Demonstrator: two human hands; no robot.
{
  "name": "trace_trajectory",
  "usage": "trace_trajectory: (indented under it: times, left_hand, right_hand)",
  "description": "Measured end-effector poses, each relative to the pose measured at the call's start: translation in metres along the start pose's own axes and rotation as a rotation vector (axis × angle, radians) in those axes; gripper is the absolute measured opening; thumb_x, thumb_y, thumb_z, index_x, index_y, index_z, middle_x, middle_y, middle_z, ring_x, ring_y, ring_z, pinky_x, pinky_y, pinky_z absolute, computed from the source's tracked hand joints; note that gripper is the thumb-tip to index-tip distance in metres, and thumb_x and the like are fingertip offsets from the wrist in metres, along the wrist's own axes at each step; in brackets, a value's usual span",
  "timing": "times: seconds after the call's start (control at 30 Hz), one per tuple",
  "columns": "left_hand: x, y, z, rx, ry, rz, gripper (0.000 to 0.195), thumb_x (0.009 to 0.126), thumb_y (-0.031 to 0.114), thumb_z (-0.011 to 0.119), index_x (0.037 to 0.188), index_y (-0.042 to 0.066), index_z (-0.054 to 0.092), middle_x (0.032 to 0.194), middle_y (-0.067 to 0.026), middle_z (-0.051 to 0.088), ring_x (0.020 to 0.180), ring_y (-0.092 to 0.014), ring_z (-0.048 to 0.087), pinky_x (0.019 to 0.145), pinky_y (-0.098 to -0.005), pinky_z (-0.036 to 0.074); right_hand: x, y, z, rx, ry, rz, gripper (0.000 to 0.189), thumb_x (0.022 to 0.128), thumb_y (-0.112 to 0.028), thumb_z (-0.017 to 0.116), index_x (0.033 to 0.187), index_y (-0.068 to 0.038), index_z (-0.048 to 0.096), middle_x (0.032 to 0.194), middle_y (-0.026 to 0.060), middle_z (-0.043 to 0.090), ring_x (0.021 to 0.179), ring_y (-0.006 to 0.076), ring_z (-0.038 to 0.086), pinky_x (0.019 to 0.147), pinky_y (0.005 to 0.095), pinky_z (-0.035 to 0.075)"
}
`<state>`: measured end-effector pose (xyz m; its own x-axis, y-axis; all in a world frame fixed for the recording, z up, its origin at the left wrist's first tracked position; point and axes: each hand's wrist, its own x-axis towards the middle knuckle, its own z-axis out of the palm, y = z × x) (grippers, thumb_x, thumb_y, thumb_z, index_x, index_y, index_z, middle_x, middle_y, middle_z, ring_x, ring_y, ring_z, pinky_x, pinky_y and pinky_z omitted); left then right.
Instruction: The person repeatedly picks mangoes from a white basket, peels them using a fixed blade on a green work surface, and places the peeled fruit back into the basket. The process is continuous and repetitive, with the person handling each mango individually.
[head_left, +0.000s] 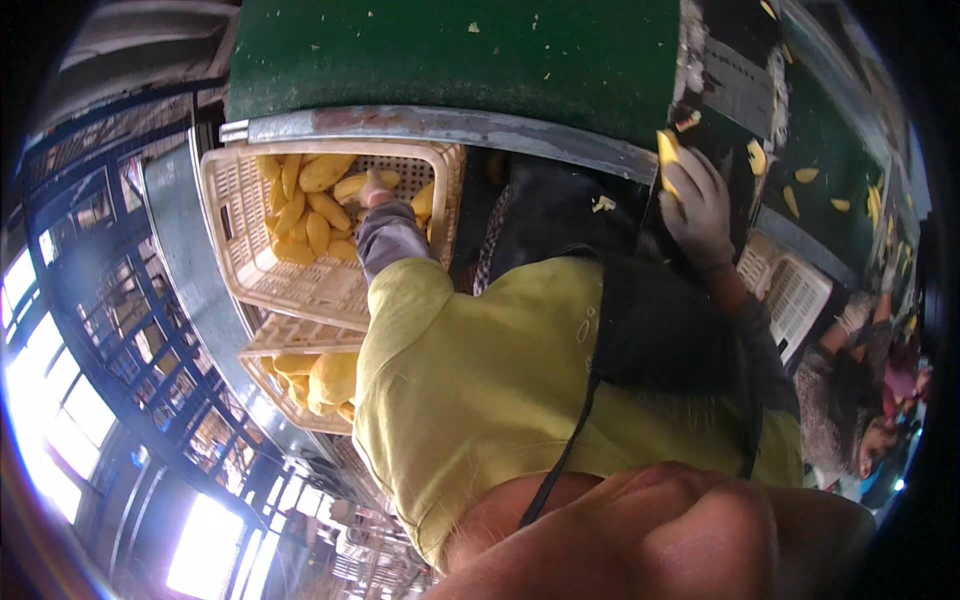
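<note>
My left hand (374, 192) reaches into a cream plastic crate (247, 281) at the left and lies over a peeled yellow fruit (349, 189), probably a mango. Its fingers are too small and covered to show whether they grip. More yellow fruit (319, 235) is heaped in the same crate. On the right, my gloved right hand (697, 202) holds a long yellow fruit piece (666, 159) between thumb and fingers. It is above the dark gap at the end of the green belt, near a small fruit scrap (688, 121).
A green conveyor belt (450, 52) with a metal edge (450, 131) runs across the front. A second crate of fruit (330, 379) stands behind the first. On the right, fruit slices (806, 175) lie on another green surface, by a white crate (799, 300) and a co-worker (840, 390).
</note>
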<state>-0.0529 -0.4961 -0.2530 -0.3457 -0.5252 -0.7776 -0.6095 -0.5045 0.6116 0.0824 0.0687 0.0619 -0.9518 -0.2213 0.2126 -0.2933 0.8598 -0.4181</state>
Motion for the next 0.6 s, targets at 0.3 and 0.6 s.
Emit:
trace_trajectory:
  times: [0.3,0.6]
  left_hand:
    - [-0.127,0.035,0.009,-0.549,-0.325,0.320,0.087,0.081,0.029,0.075,0.155,0.022,0.030,0.147,-0.0164,0.047,0.127,-0.036,0.054,0.109,-0.0520,0.049]
    - [-0.404,0.040,0.137,0.562,-1.582,0.577,0.077,0.091,0.013,0.069,0.158,0.004,0.033,0.143,-0.0154,0.055,0.126,-0.025,0.057,0.105,-0.0374,0.050]
  right_hand:
    - [0.051,0.002,0.026,0.135,0.285,0.005,0.040,0.091,-0.010,0.071,0.130,-0.006,0.066,0.141,0.0146,0.058,0.132,0.0354,0.055,0.110,0.0460,0.046]
    - [0.017,-0.003,-0.039,0.171,0.336,-0.085,0.045,0.091,-0.007,0.070,0.135,-0.008,0.065,0.146,0.0136,0.057,0.138,0.0331,0.051,0.116,0.0455,0.041]
